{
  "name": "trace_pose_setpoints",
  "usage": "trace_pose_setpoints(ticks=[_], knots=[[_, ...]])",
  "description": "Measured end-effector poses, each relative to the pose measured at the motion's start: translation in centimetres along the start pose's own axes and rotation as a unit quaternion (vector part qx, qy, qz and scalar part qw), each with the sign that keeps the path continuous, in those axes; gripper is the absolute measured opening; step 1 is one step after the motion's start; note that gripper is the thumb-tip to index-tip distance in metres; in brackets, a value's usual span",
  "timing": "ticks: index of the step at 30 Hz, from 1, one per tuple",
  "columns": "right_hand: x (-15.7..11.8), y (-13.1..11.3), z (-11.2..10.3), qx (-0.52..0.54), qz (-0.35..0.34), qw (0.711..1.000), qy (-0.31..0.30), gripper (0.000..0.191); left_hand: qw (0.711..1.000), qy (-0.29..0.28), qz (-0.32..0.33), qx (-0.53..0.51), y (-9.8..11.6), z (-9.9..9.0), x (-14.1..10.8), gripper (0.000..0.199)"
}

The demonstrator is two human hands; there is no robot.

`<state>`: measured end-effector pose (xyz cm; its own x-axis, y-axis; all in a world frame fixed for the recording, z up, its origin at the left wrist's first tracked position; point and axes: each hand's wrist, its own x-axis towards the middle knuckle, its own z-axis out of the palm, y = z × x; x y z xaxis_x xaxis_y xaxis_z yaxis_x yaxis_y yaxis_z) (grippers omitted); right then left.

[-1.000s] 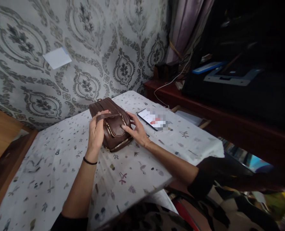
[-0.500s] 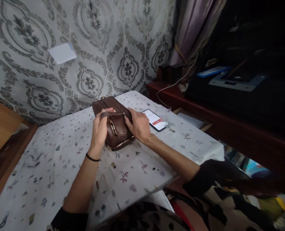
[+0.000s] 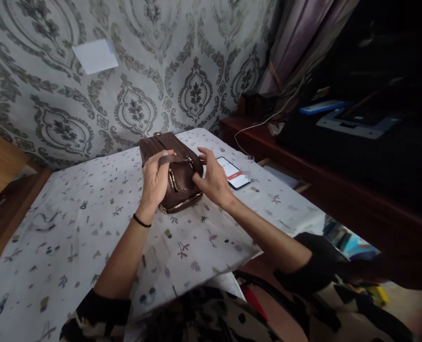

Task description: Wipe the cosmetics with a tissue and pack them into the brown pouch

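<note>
A brown bag (image 3: 184, 183) with gold zippers lies on the patterned tablecloth between my hands. My left hand (image 3: 156, 178) is at the bag's left side, its fingers passed under the brown strap and closed on it. At the bag's right side, my right hand (image 3: 214, 179) has its thumb and fingers spread, with the thumb close to the bag's edge; whether it touches is hard to tell. Just beyond the right hand lies a phone (image 3: 234, 174) with a lit screen, face up on the cloth.
The white tablecloth (image 3: 100, 237) covers the table, which meets a patterned wall. On the right, a dark red cabinet (image 3: 325, 185) carries a white cable (image 3: 261, 122) and a blue item (image 3: 323, 107). A white paper (image 3: 95, 56) is on the wall.
My right hand's fingers have spread and lifted away from the bag's right side. My left hand stays at the strap. The camera view has shifted a little.
</note>
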<state>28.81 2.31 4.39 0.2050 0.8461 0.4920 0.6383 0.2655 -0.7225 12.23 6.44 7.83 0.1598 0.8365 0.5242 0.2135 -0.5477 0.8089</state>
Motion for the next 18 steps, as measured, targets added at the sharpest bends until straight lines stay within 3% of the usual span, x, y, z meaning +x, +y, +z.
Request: trace_pose_setpoints(ticks=[4, 8, 12, 18], knots=[[-0.3, 0.9, 0.4, 0.062, 0.018, 0.998, 0.018, 0.066, 0.998, -0.021, 0.033, 0.048, -0.1, -0.4, 0.2, 0.037], [-0.2, 0.9, 0.0, 0.095, 0.024, 0.995, 0.007, 0.064, 0.97, -0.098, 0.096, 0.199, 0.4, -1.0, -0.2, 0.016], [0.3, 1.3, -0.7, 0.121, 0.008, 0.992, -0.022, 0.06, 0.916, -0.171, 0.145, 0.334, 1.2, -1.3, -0.9, 0.043], [0.6, 1.7, -0.8, 0.146, -0.004, 0.989, -0.033, 0.059, 0.888, -0.209, 0.168, 0.372, 1.4, -1.5, -1.2, 0.052]])
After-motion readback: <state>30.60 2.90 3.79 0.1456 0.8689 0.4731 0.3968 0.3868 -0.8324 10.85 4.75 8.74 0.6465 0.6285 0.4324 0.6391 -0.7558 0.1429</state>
